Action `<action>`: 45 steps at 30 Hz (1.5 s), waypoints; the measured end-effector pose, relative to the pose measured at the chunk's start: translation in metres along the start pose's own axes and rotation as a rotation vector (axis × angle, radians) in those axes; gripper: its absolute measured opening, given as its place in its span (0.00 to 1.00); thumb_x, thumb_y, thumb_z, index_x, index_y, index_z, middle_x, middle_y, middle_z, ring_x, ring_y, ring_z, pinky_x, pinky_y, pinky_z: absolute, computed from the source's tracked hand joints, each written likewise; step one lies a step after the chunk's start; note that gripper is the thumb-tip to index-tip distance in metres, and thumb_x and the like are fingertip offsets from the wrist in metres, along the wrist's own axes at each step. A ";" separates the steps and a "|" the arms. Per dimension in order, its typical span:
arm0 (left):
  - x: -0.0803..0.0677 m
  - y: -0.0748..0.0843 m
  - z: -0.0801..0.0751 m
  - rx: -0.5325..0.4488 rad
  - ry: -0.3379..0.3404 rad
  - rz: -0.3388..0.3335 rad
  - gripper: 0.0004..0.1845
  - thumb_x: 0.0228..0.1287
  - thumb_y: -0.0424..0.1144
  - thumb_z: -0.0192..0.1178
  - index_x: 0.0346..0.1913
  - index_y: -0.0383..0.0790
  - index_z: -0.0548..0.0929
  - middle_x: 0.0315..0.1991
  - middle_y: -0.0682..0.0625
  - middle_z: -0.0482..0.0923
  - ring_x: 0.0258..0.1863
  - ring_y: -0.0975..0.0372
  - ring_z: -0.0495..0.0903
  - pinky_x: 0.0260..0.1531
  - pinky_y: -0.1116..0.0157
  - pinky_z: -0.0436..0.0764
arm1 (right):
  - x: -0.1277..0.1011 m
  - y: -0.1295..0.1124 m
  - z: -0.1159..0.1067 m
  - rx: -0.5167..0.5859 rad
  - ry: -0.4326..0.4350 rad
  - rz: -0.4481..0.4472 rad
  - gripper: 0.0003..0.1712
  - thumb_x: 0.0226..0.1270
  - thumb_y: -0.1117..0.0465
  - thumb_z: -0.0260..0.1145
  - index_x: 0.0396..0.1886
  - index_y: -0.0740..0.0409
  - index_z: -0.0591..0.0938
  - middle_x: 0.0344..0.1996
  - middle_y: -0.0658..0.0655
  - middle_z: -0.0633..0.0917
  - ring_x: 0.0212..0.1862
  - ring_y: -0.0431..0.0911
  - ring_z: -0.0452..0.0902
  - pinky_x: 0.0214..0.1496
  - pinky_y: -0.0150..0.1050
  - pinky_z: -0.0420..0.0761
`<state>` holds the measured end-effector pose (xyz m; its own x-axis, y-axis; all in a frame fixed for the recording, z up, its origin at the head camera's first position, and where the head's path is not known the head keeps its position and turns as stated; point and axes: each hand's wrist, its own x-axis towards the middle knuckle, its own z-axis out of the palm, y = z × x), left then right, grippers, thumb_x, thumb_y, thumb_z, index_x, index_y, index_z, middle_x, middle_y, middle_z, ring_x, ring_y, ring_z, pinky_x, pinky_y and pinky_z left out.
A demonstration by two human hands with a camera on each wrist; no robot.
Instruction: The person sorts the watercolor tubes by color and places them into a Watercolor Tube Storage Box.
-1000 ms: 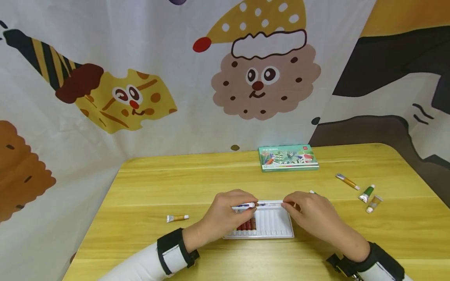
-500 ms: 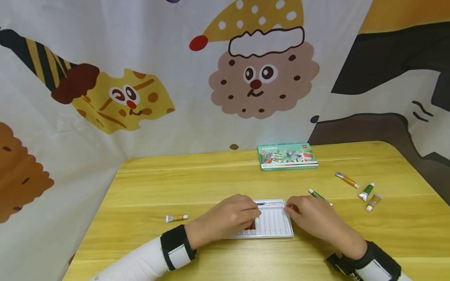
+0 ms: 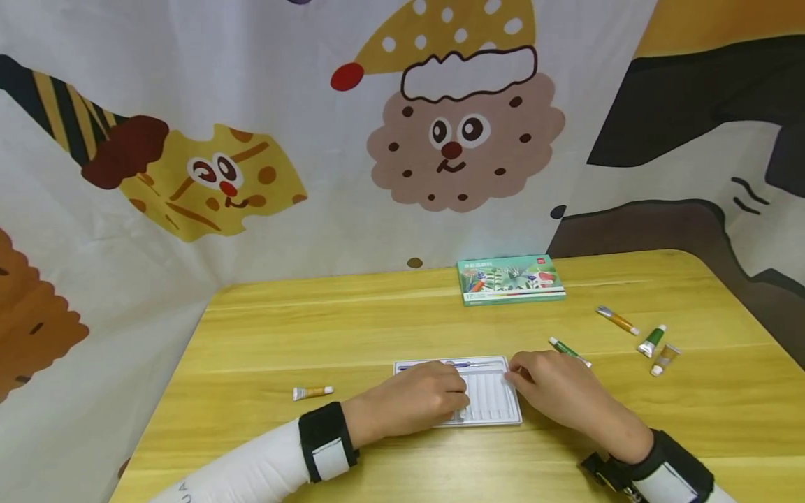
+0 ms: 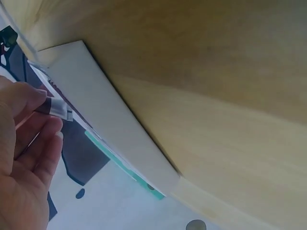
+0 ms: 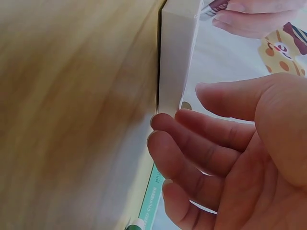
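My left hand (image 3: pixel 411 399) is over the left half of a white plastic tray (image 3: pixel 492 399) with ridged slots. Between thumb and fingers it pinches a small paint tube (image 4: pixel 57 108), dark-bodied with a flat silver end; in the head view the hand hides it. Several dark red tubes in the left slots are now covered by that hand. A thin blue paintbrush (image 3: pixel 468 364) lies in the tray's back groove. My right hand (image 3: pixel 560 383) is at the tray's right edge, fingers loosely bent and thumb apart, with nothing held. Whether its fingertips touch the tray, I cannot tell.
A green paint box (image 3: pixel 512 281) lies at the table's back. Right of the tray are a green tube (image 3: pixel 569 351), an orange tube (image 3: pixel 618 321), another green tube (image 3: pixel 652 341) and a brownish tube (image 3: pixel 665 360). A yellow-brown tube (image 3: pixel 312 392) lies left.
My left hand has lowered the white-capped tube from above the brush groove towards the tray's slots, turning over it. My right hand has stayed by the tray's right edge, its position little changed.
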<state>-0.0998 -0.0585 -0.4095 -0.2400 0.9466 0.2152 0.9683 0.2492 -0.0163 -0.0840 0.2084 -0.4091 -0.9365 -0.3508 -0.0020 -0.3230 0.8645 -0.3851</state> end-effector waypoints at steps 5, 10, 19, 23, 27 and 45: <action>0.002 0.001 0.001 0.070 -0.055 0.008 0.04 0.72 0.35 0.67 0.39 0.49 0.88 0.38 0.61 0.84 0.43 0.69 0.79 0.55 0.74 0.76 | 0.000 -0.001 -0.001 -0.002 -0.001 -0.008 0.06 0.69 0.58 0.75 0.40 0.53 0.89 0.24 0.42 0.81 0.24 0.36 0.68 0.26 0.36 0.70; 0.005 0.001 0.001 0.114 -0.100 0.012 0.05 0.70 0.36 0.68 0.36 0.50 0.88 0.35 0.61 0.82 0.42 0.69 0.80 0.56 0.74 0.77 | 0.000 -0.001 -0.001 -0.007 -0.004 -0.003 0.06 0.68 0.58 0.75 0.40 0.54 0.89 0.23 0.42 0.80 0.24 0.37 0.68 0.25 0.36 0.70; 0.008 0.000 0.001 0.160 -0.165 0.024 0.06 0.70 0.37 0.69 0.35 0.53 0.88 0.32 0.63 0.81 0.37 0.71 0.77 0.50 0.76 0.77 | 0.000 -0.001 0.000 -0.008 -0.018 0.008 0.07 0.69 0.57 0.75 0.41 0.54 0.89 0.24 0.43 0.80 0.24 0.37 0.68 0.26 0.36 0.70; 0.010 0.001 -0.001 0.193 -0.192 0.025 0.05 0.70 0.38 0.69 0.36 0.53 0.88 0.33 0.63 0.82 0.35 0.71 0.74 0.47 0.75 0.76 | 0.000 -0.001 0.000 -0.011 -0.018 0.010 0.07 0.69 0.57 0.75 0.41 0.54 0.89 0.24 0.42 0.80 0.24 0.37 0.68 0.26 0.37 0.69; 0.012 0.001 -0.001 0.215 -0.218 0.015 0.02 0.70 0.39 0.69 0.40 0.53 0.89 0.36 0.61 0.83 0.37 0.69 0.74 0.48 0.73 0.76 | 0.000 -0.001 0.000 -0.016 -0.016 0.007 0.07 0.69 0.57 0.75 0.41 0.54 0.88 0.24 0.42 0.80 0.24 0.37 0.68 0.26 0.37 0.69; 0.009 0.008 -0.008 -0.348 0.049 -0.660 0.19 0.69 0.29 0.62 0.19 0.44 0.76 0.15 0.59 0.63 0.15 0.72 0.62 0.16 0.76 0.64 | 0.000 -0.002 -0.001 -0.018 -0.029 0.004 0.07 0.69 0.57 0.75 0.42 0.54 0.89 0.26 0.43 0.82 0.26 0.38 0.69 0.28 0.38 0.71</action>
<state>-0.0937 -0.0497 -0.3996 -0.7831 0.6108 0.1166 0.5922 0.6754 0.4394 -0.0835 0.2075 -0.4077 -0.9335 -0.3572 -0.0303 -0.3218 0.8723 -0.3682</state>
